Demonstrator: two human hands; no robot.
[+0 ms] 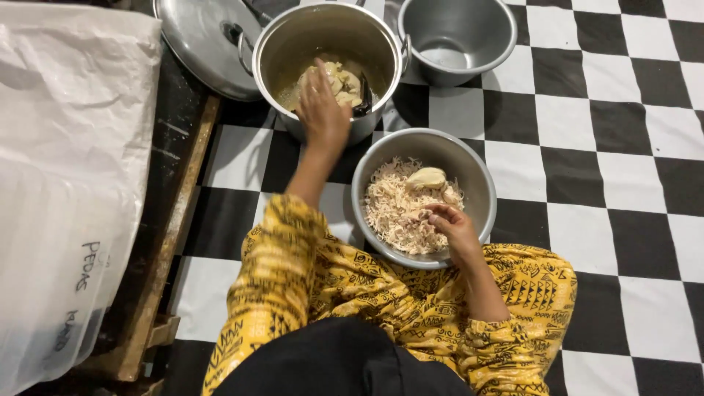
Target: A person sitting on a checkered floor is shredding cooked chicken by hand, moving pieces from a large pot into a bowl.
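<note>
You sit on a floor (609, 147) of black and white squares. At your left, a wooden board (172, 242) lies beside white plastic sheets (66, 169).

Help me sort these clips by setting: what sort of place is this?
Likely a home or small kitchen work area on the floor. A person sits on a black-and-white checkered floor, left hand reaching into a steel pot, right hand at a bowl of shredded meat.
</note>
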